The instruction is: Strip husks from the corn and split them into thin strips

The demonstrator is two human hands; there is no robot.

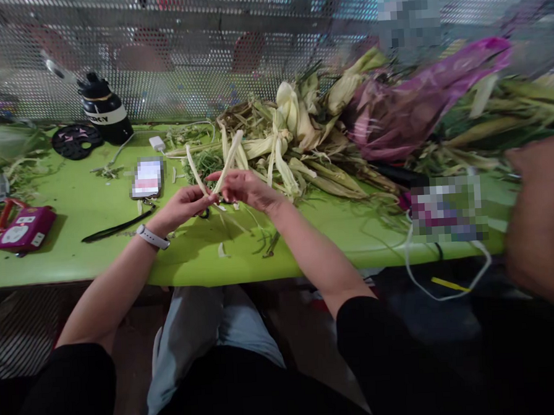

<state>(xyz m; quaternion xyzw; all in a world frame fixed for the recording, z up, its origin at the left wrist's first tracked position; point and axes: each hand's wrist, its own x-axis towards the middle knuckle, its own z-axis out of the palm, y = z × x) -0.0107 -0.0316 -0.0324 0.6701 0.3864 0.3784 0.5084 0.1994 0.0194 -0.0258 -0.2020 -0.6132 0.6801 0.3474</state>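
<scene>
My left hand point(184, 206) and my right hand point(246, 189) meet over the green table point(95, 204), both pinched on pale strips of corn husk point(228, 160) that stick up and away from the fingers. A white watch band sits on my left wrist point(152, 237). Just beyond my hands lies a big heap of corn husks and leaves point(296, 138). Loose husk scraps point(260, 242) lie on the table below my hands.
A phone point(148, 177) lies left of my hands with a white charger point(156, 142) behind it. A black bottle point(105, 111), a black round lid point(76, 140) and a pink power strip point(25, 228) are at the left. A purple bag point(415, 101) tops the heap. Another person's arm point(542, 218) is at right.
</scene>
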